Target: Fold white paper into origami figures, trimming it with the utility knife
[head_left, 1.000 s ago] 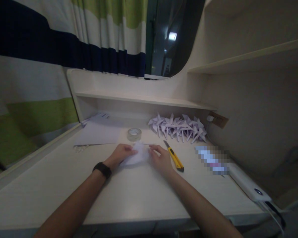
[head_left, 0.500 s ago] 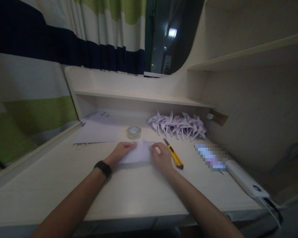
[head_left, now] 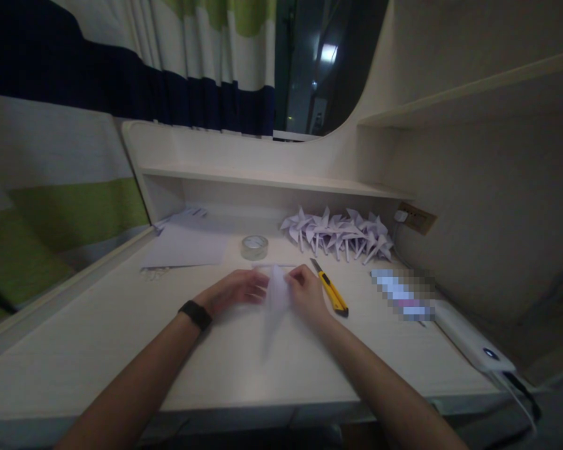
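Between my hands stands a folded white sheet of paper (head_left: 276,294), tilted up from the desk and a little blurred. My right hand (head_left: 306,289) pinches its right side between thumb and fingers. On the other side my left hand (head_left: 241,287), with a black band on the wrist, has its fingers apart beside the paper; whether the fingertips touch it is unclear. Just behind the paper lies a thin white paper stick (head_left: 263,265). A roll of clear tape (head_left: 254,247) sits farther back, and a yellow utility knife (head_left: 331,289) rests right of my right hand.
Several white paper pinwheels (head_left: 340,232) are piled at the back right. A stack of white paper (head_left: 187,240) lies at the back left, with small pale bits (head_left: 154,273) by its front edge. A phone with a blurred screen (head_left: 401,297) and a white power strip (head_left: 471,337) lie right.
My left hand has let go of the paper and opened its fingers. The paper has turned from lying wide between both hands to standing narrow at my right hand.
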The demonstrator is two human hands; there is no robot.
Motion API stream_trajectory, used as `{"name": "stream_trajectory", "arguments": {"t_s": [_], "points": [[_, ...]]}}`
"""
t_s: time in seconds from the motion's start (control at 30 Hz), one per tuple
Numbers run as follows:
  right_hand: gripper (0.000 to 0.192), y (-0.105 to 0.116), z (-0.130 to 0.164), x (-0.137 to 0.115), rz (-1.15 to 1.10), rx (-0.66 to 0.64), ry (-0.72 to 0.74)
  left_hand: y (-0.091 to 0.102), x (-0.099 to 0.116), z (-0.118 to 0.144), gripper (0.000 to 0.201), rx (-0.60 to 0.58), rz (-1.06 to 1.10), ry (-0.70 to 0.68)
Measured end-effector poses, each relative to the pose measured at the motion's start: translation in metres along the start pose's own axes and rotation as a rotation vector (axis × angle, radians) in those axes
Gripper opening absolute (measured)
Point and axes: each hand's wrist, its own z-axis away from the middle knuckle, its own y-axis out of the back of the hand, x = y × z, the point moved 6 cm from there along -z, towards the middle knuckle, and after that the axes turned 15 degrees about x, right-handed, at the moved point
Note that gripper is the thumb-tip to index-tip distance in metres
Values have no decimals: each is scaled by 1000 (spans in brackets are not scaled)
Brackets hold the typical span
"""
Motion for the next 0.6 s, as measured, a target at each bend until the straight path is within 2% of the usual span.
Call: {"name": "stream_trajectory", "arguments": {"t_s": [0.07, 0.17, 0.33, 0.5, 0.6], "points": [[7, 0, 0, 0, 2, 2, 0, -4, -2, 1, 48, -36, 80, 26], [7, 0, 1, -2, 0, -1, 8, -6, -3, 1, 44, -9, 148, 4], [9, 1, 1, -4, 14, 2, 12, -8, 1, 3, 47, 84, 93, 20], [9, 1, 1, -1, 27, 35, 17, -10, 16, 7, 43, 110, 54, -17], [8, 0, 1, 1, 23, 42, 23, -10, 14, 5, 40, 103, 60, -30]]}}
